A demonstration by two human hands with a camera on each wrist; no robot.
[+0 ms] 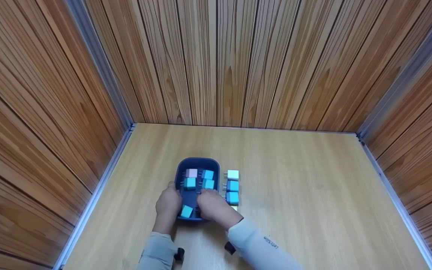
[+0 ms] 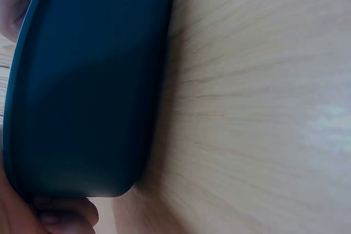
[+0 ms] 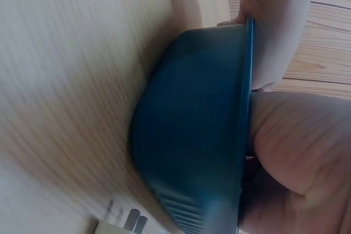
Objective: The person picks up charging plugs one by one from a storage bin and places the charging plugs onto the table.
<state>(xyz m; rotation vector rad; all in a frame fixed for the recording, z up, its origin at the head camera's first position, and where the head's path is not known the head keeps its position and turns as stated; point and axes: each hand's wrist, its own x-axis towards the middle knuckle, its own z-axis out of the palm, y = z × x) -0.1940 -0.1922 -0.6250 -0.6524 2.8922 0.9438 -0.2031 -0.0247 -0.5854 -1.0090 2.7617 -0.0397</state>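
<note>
A dark blue plastic bin (image 1: pixel 198 161) stands on the table with several two-pin charger plugs inside, among them a pink plug (image 1: pixel 191 173) and a tilted teal plug (image 1: pixel 186 211). My left hand (image 1: pixel 168 202) grips the bin's left rim; in the left wrist view, curled fingers (image 2: pixel 68 215) show under the rim. Over the bin's right side, my right hand (image 1: pixel 212 204) reaches down inside. Small pins show at its left edge. In the right wrist view the bin wall (image 3: pixel 186 119) hides the fingertips of the right hand (image 3: pixel 301 163), so whether they pinch a plug is unclear.
Right of the bin is a column of plugs: a pale plug (image 1: pixel 233 174), a blue plug (image 1: pixel 233 186), another blue plug (image 1: pixel 232 198) and a yellowish one (image 1: pixel 234 207) partly behind the right hand. Wood-panelled walls (image 1: pixel 234 63) enclose the table (image 1: pixel 306 180).
</note>
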